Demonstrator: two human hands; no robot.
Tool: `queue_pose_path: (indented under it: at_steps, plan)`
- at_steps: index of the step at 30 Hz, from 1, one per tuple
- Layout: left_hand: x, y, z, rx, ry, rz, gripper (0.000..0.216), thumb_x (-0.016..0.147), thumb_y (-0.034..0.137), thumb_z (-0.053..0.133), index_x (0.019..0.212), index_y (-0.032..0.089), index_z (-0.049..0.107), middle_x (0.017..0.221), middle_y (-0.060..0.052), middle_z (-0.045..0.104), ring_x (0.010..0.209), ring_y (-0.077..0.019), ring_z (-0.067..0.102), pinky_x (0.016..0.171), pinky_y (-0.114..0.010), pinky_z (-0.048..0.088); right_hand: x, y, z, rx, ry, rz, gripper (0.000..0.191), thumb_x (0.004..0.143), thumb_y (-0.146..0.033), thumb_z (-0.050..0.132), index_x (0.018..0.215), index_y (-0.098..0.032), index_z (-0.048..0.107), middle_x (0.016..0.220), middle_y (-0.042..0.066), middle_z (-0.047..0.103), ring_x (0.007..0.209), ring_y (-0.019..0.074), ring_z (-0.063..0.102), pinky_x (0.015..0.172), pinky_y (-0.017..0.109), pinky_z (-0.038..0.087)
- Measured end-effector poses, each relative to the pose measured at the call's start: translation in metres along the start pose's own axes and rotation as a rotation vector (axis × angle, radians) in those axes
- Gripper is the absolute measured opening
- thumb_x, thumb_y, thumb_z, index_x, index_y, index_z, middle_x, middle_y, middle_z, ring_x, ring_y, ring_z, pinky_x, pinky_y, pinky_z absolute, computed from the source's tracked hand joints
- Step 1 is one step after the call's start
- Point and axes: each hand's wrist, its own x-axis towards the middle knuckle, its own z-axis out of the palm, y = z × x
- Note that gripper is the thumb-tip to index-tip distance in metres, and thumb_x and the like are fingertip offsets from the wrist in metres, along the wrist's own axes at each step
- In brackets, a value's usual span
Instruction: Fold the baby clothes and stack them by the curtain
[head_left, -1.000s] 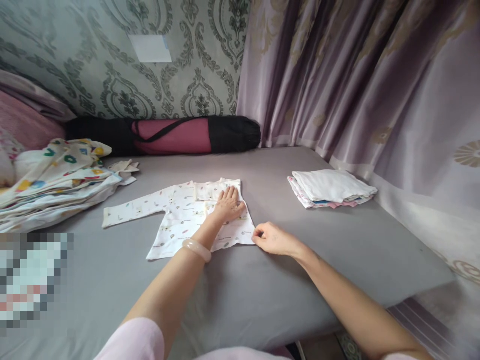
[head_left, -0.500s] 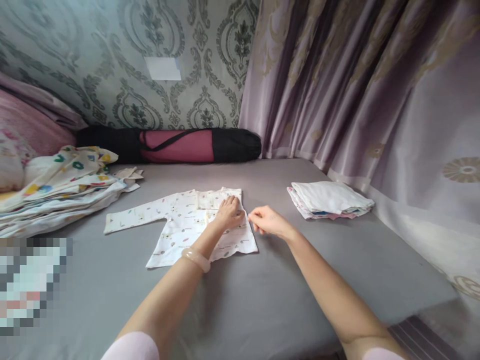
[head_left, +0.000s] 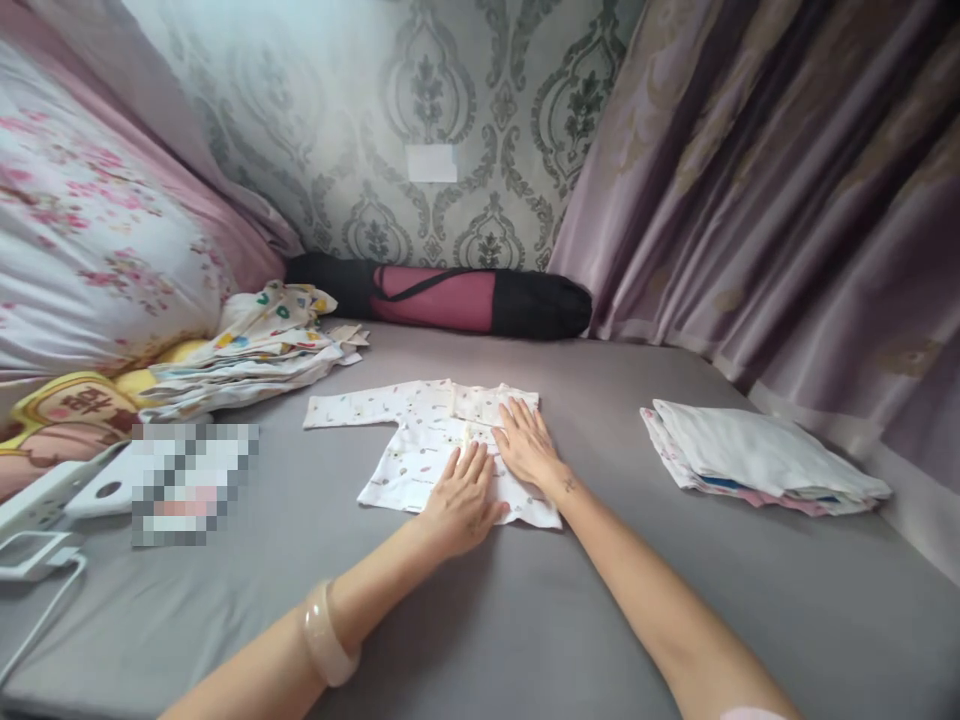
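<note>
While the printed shirt [head_left: 409, 460] is lying on the grey sheet [head_left: 517, 640], long axis running left-right, its sleeve [head_left: 345, 408] is pointing left, nearer the left hand [head_left: 465, 500]; that's resting open, right hand [head_left: 529, 440] open along the right side, neither gripping.

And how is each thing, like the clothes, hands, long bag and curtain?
Small white printed cloth shirt: laid flat, one sleeve stretched out
Left hand: palm down on the shirt
Right hand: palm down on the shirt
White-topped cloth stack: folded
Colourful patterned cloth pile: loosely heaped
Long black and maroon tubular bag: lying along the wall
Purple gold-patterned curtain: hanging in folds
</note>
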Motion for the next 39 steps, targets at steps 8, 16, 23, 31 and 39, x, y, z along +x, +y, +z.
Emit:
queue_pose_path:
  at_steps: [8, 16, 23, 31, 39]
  plan:
    - [-0.008, -0.004, -0.001, -0.167, -0.086, -0.041, 0.074, 0.096, 0.058, 0.027, 0.150, 0.008, 0.029, 0.159, -0.018, 0.021, 0.148, -0.0296, 0.011, 0.121, -0.049, 0.013, 0.002, 0.002, 0.003, -0.052, -0.107, 0.050, 0.060, 0.101, -0.044, 0.022, 0.154, -0.016, 0.025, 0.162, 0.011, 0.015, 0.149, 0.0245, 0.010, 0.119, 0.044, 0.005]
    - [-0.011, -0.030, -0.008, -0.460, 0.310, -0.156, 0.051, 0.099, 0.045, 0.034, 0.136, 0.013, 0.048, 0.147, -0.018, 0.046, 0.139, -0.0254, 0.039, 0.113, -0.044, 0.036, 0.036, -0.036, -0.014, -0.019, -0.126, -0.007, 0.060, 0.101, -0.040, 0.019, 0.151, -0.009, 0.032, 0.160, 0.013, 0.021, 0.149, 0.0243, 0.012, 0.119, 0.046, 0.001]
    - [-0.018, -0.072, -0.002, -0.451, 0.568, -0.248, 0.028, 0.094, 0.031, 0.044, 0.114, 0.018, 0.058, 0.119, -0.014, 0.066, 0.113, -0.0241, 0.062, 0.097, -0.040, 0.051, 0.065, -0.072, 0.014, 0.050, -0.156, -0.080, 0.068, 0.099, -0.044, 0.019, 0.154, -0.003, 0.018, 0.162, 0.010, 0.013, 0.150, 0.0213, 0.005, 0.120, 0.040, 0.001]
    - [-0.026, -0.086, -0.014, -0.400, 0.543, -0.503, 0.026, 0.093, 0.031, 0.043, 0.102, 0.019, 0.063, 0.100, -0.010, 0.071, 0.093, -0.0245, 0.065, 0.087, -0.040, 0.051, 0.068, -0.068, 0.023, 0.029, -0.196, -0.071, 0.069, 0.099, -0.045, 0.019, 0.154, -0.004, 0.017, 0.162, 0.010, 0.011, 0.149, 0.0227, 0.005, 0.119, 0.041, 0.000]
    - [-0.035, -0.126, -0.030, -0.462, 0.470, -0.851, 0.030, 0.088, 0.033, 0.045, 0.099, 0.017, 0.068, 0.099, -0.012, 0.070, 0.093, -0.0256, 0.064, 0.085, -0.037, 0.048, 0.077, -0.073, 0.004, 0.019, -0.255, -0.079, 0.064, 0.099, -0.045, 0.025, 0.150, -0.006, 0.031, 0.160, 0.016, 0.021, 0.147, 0.0273, 0.018, 0.117, 0.043, 0.012]
